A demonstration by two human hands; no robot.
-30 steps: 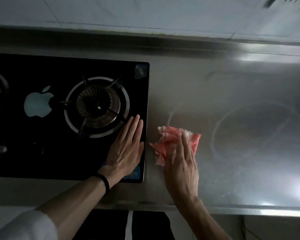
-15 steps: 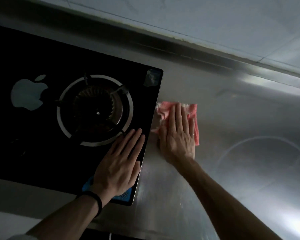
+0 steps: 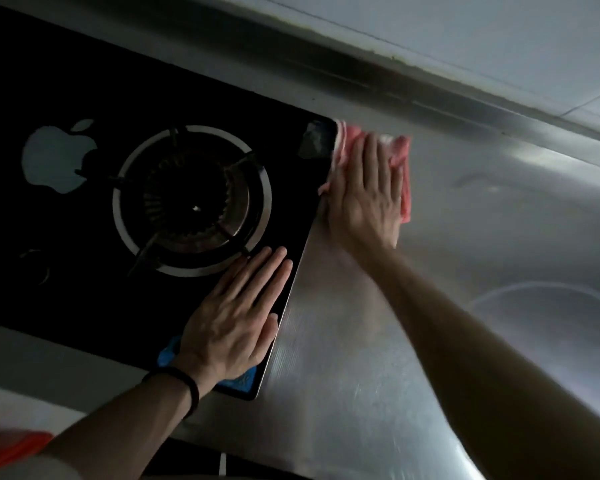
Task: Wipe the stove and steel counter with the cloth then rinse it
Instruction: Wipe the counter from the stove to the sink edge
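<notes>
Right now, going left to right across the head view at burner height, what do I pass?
Left to right: white apple logo → gas burner → right hand flat on the pink cloth → steel counter.

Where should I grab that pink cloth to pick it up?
Pinch the cloth by its right edge, coming in from the right over the counter. That strip pokes out past the right hand, which presses the rest flat, and it looks bunched near the far corner, so probably easy to pinch. The stove edge blocks the left side.
</notes>
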